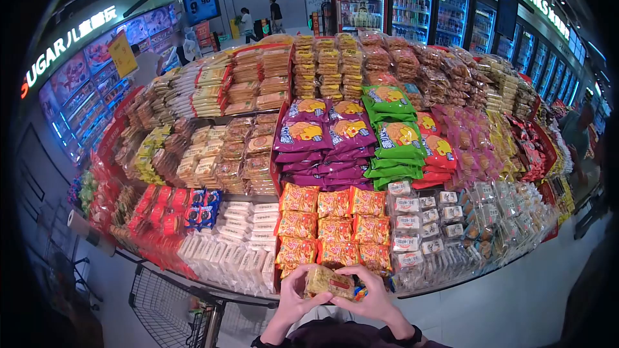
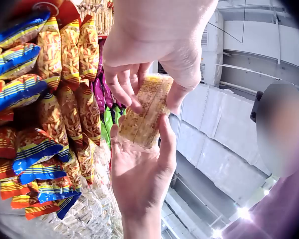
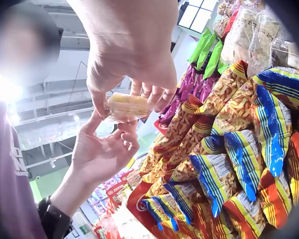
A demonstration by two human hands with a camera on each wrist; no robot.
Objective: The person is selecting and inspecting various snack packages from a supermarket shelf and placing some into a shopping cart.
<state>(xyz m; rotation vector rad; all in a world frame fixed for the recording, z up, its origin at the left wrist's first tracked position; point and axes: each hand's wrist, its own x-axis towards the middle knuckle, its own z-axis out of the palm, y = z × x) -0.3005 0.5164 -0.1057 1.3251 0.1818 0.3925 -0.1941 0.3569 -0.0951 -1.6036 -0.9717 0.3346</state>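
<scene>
A clear-wrapped, yellowish block of snack [image 1: 330, 283] with a red label is held between both hands, low in the head view. My left hand [image 1: 294, 303] grips its left end, fingers behind and thumb at the near edge. The right hand [image 1: 375, 299] pinches the other end the same way. In the left wrist view the packet [image 2: 146, 112] shows a seam along its face, with the left hand [image 2: 154, 40] above and the right hand [image 2: 142, 181] below. From the right wrist, the packet [image 3: 127, 106] appears edge-on between the fingers and thumbs of both hands.
Orange snack bags [image 1: 335, 229] lie just beyond the hands on a wide display. Purple bags [image 1: 325, 132], green bags [image 1: 394, 132] and white-wrapped packets [image 1: 242, 245] fill other sections. A shopping cart [image 1: 171, 309] stands at lower left. Drink fridges [image 1: 412, 9] and people [image 1: 276, 15] are farther back.
</scene>
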